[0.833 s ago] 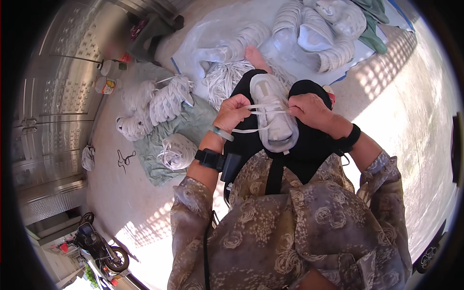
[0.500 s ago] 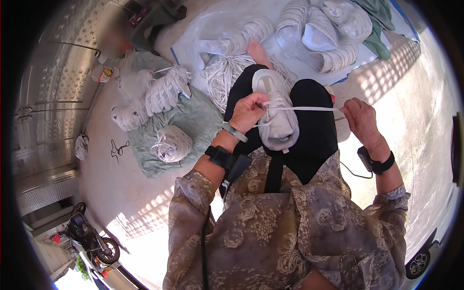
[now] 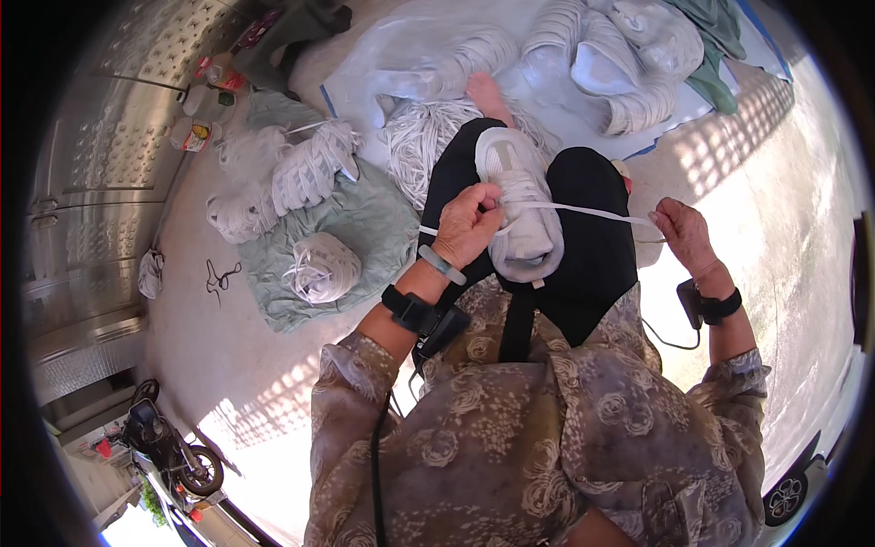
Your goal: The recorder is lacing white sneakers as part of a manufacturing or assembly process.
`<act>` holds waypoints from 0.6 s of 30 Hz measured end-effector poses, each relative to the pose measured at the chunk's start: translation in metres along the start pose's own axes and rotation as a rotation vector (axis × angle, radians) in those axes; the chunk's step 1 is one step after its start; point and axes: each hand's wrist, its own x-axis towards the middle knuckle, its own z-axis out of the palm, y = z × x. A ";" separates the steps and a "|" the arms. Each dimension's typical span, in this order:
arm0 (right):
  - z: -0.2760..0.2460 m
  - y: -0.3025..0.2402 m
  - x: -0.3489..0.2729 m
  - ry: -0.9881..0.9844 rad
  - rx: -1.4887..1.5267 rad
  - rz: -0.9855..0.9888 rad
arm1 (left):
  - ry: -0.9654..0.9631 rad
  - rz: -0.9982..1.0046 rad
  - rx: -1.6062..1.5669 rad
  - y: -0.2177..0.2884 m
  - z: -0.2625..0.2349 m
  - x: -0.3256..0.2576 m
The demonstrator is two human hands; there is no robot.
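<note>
A white shoe (image 3: 524, 239) rests on my lap between my knees, its toe pointing away from me. From its eyelets a white shoelace (image 3: 592, 212) runs out to the right, nearly straight. My right hand (image 3: 682, 230) pinches the far end of that lace, to the right of my knee. Fingers curled, my left hand (image 3: 469, 223) is closed at the left side of the shoe's lacing. A lace strand shows on both sides of this hand, so it appears to grip the lace there.
A heap of loose white laces (image 3: 424, 150) lies beyond my left knee. Rows of white shoes (image 3: 314, 173) and a single laced shoe (image 3: 326, 269) sit on a green cloth (image 3: 383, 242) at the left. More shoes (image 3: 638, 100) lie on a pale sheet ahead. A motorcycle (image 3: 178, 447) stands at lower left.
My right hand has shifted slightly right and down, drawing the lace outward. My left hand has turned a little, and a lace strand now shows to its left.
</note>
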 end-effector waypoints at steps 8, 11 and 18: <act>0.036 -0.076 0.034 0.175 0.186 -0.431 | -0.097 0.133 0.581 0.021 0.008 -0.025; 0.055 -0.093 0.040 0.107 0.147 -0.510 | -0.170 0.097 0.559 0.022 0.004 -0.024; 0.071 -0.108 0.031 -0.035 0.025 -0.525 | -0.227 0.149 0.684 0.022 0.006 -0.025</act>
